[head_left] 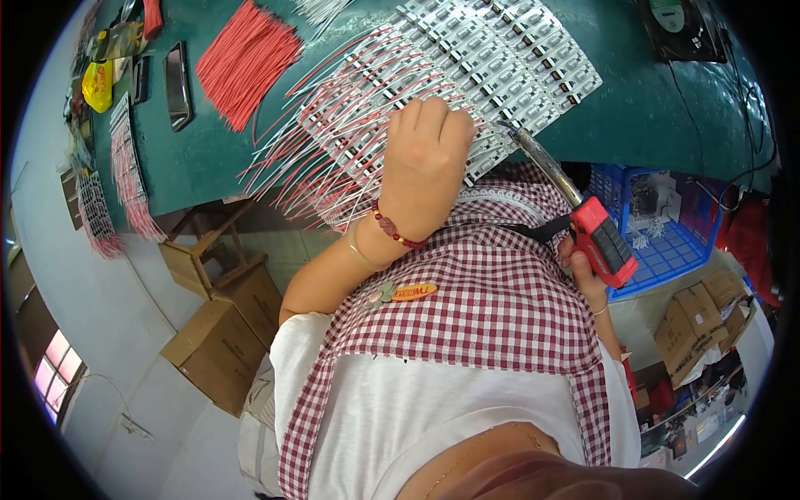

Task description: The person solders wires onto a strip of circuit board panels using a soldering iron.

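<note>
A large panel of small white circuit boards (pixel 533 62) lies slantwise at the front edge of the green table. Many red and white wires (pixel 333 154) fan out from its left part. Over the panel's lower middle rests my left hand (pixel 429 154), its fingers curled down and closed; the fingertips and whatever they pinch are hidden. My right hand (pixel 585 279), partly covered by the tool, grips a soldering iron (pixel 604 242) with a red and black handle. Its metal barrel slants up to the left, and the tip is at the boards just right of my left hand.
On the green table (pixel 400 12) lie a bundle of red wires (pixel 247 62), a phone (pixel 177 86) and wired board strips (pixel 129 162). A black device (pixel 683 32) with cables stands right. Below are a blue crate (pixel 667 258), cardboard boxes (pixel 215 350) and a wooden stool (pixel 196 262).
</note>
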